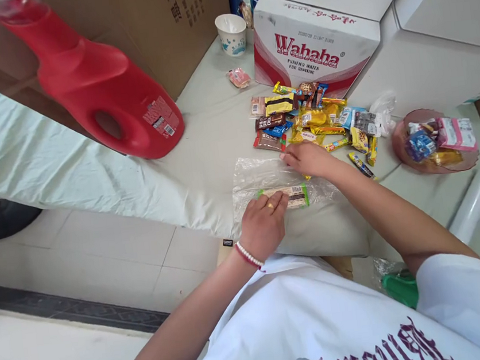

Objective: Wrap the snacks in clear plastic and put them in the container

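Note:
A sheet of clear plastic film [245, 173] lies wrinkled near the table's front edge; I cannot tell whether it is a bag. On it rests a flat snack packet [298, 195] with green ends and a barcode. My left hand [264, 223], with a ring and a beaded bracelet, lays its fingers flat over the packet's left part. Just beyond the packet, my right hand [309, 159] has its fingertips pinched at the film's far edge, beside a brown-and-red snack packet [268, 141]. The right palm is turned down and hidden.
Several small wrapped snacks [315, 116] are heaped behind my hands. A pink bowl [398, 147] of packets stands right, near a white roll [474, 205]. A Wahaha carton [316, 50], paper cup [233, 42] and large red bottle [125, 83] stand around the table [206, 149].

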The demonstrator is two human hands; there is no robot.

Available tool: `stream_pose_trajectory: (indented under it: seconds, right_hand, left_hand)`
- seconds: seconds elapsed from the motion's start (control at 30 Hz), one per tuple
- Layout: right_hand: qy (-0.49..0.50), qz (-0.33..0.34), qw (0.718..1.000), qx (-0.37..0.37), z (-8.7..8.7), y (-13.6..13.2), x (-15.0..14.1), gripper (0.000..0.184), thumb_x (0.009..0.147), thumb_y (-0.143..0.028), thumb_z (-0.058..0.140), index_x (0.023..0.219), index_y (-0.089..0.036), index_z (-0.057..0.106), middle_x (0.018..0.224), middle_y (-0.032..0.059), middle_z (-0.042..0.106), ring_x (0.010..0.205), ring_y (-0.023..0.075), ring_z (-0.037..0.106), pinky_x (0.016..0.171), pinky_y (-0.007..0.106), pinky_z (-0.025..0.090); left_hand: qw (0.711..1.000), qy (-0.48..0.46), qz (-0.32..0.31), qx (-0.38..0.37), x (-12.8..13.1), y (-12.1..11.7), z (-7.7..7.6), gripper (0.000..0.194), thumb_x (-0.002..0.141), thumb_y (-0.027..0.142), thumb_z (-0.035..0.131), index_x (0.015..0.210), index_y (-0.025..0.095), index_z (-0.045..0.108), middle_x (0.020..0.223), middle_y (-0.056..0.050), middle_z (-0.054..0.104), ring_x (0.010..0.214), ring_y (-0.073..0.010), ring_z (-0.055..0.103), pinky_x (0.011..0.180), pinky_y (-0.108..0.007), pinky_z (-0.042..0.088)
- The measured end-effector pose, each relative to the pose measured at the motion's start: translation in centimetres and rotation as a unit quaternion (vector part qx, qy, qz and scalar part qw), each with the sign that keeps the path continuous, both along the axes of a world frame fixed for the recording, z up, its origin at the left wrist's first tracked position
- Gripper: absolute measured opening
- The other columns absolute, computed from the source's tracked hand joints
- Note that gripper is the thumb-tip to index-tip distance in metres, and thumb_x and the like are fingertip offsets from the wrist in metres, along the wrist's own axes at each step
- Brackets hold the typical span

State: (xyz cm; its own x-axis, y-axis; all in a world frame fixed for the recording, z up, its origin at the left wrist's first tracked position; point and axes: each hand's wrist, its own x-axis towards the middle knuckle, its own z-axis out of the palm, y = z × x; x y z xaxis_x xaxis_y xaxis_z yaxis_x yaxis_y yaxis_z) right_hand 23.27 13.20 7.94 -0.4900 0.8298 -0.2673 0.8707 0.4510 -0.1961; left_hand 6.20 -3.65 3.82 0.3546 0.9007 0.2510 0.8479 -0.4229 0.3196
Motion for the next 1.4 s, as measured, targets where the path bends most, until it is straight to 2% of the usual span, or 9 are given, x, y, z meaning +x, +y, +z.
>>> stream_pose_trajectory:
  seconds: [0.17,0.33,0.53,0.77,0.93,1.1,1.17,1.27,1.4]
  right_hand:
    - [-0.033,-0.007,0.993,-0.111,-1.5,2.7,-2.7,0.029,0.086,-0.038,0.071,0.104,-0.016,0.074,0.099,0.0089,0.075,0.085,0.0216,0.065,0.07,0.027,0.042]
    - [0.137,0.054,0.985,-0.086,-1.0,3.7,-1.8,0.019,0.089,-0.029,0.063,0.095,-0.015,0.073,0.095,0.0062,0.069,0.088,0.0199,0.061,0.079,0.028,0.043]
    - [0.116,0.205,0.972,0.008,1.1,-3.1,0.4,0.03,0.104,-0.029,0.043,0.11,-0.018,0.071,0.099,0.0086,0.064,0.083,0.0188,0.057,0.073,0.028,0.038]
    - [0.061,0.215,0.975,0.01,-3.9,-10.5,2.5,0.044,0.103,-0.016,0.04,0.142,-0.029,0.057,0.105,0.0067,0.064,0.085,0.0196,0.056,0.071,0.028,0.038]
    - [0.048,0.219,0.975,-0.003,-4.5,-11.4,1.8,0.05,0.1,-0.012,0.042,0.142,-0.033,0.059,0.107,0.0082,0.062,0.095,0.0232,0.054,0.08,0.032,0.04]
    - [0.025,0.229,0.973,0.0,-3.7,-11.6,1.1,0.058,0.097,-0.008,0.044,0.148,-0.033,0.055,0.111,0.0105,0.06,0.097,0.0243,0.053,0.083,0.033,0.04]
    - [0.035,0.212,0.977,-0.007,-3.7,-11.5,1.2,0.056,0.097,-0.008,0.044,0.146,-0.032,0.057,0.11,0.0104,0.059,0.097,0.0239,0.053,0.084,0.033,0.042]
    - [0.107,0.192,0.975,-0.033,-3.5,-11.2,1.8,0.048,0.101,-0.015,0.046,0.144,-0.029,0.059,0.11,0.0102,0.059,0.097,0.023,0.053,0.086,0.034,0.045]
    - [0.216,0.178,0.958,-0.065,-2.9,-11.2,2.4,0.043,0.101,-0.033,0.057,0.143,-0.024,0.061,0.115,0.0113,0.058,0.104,0.0239,0.054,0.095,0.039,0.047]
  left_hand:
    - [0.997,0.058,-0.013,-0.044,0.7,2.0,-2.7,0.046,0.097,0.012,0.041,0.135,0.021,0.065,0.141,-0.007,0.067,0.102,-0.0254,0.065,0.08,-0.042,0.051]
    - [0.997,0.065,-0.016,-0.034,0.4,1.6,-3.1,0.046,0.098,0.014,0.041,0.137,0.023,0.064,0.143,-0.006,0.066,0.097,-0.0245,0.063,0.077,-0.041,0.05]
    - [1.0,0.014,0.021,0.001,0.6,1.4,-3.4,0.036,0.101,0.018,0.044,0.126,0.025,0.07,0.134,-0.007,0.069,0.094,-0.0242,0.059,0.079,-0.041,0.048]
    - [0.991,-0.092,0.099,0.023,-0.2,0.3,-4.8,0.026,0.095,0.024,0.055,0.077,0.024,0.074,0.104,-0.01,0.072,0.093,-0.0235,0.056,0.083,-0.042,0.045]
    - [0.96,-0.251,0.125,0.008,-3.1,-1.8,-3.8,0.019,0.087,0.022,0.053,0.081,0.025,0.07,0.096,-0.008,0.069,0.102,-0.0265,0.057,0.095,-0.048,0.049]
    - [0.892,-0.291,0.345,0.036,-5.5,0.6,-2.9,0.033,0.098,0.031,0.038,0.121,0.021,0.058,0.118,-0.012,0.062,0.116,-0.0266,0.057,0.105,-0.049,0.046]
    - [0.918,-0.208,0.338,-0.009,-5.7,2.2,-2.9,0.038,0.097,0.041,0.046,0.127,0.02,0.057,0.135,-0.016,0.058,0.136,-0.0328,0.046,0.114,-0.056,0.038]
    - [0.954,-0.123,0.256,-0.093,-5.8,3.1,-2.8,0.031,0.086,0.047,0.064,0.103,0.021,0.068,0.144,-0.016,0.054,0.149,-0.0421,0.029,0.116,-0.065,0.033]
    - [0.925,-0.252,0.248,-0.142,-5.9,1.2,-1.4,0.019,0.083,0.037,0.066,0.074,0.021,0.062,0.102,-0.009,0.069,0.104,-0.0263,0.064,0.088,-0.043,0.055]
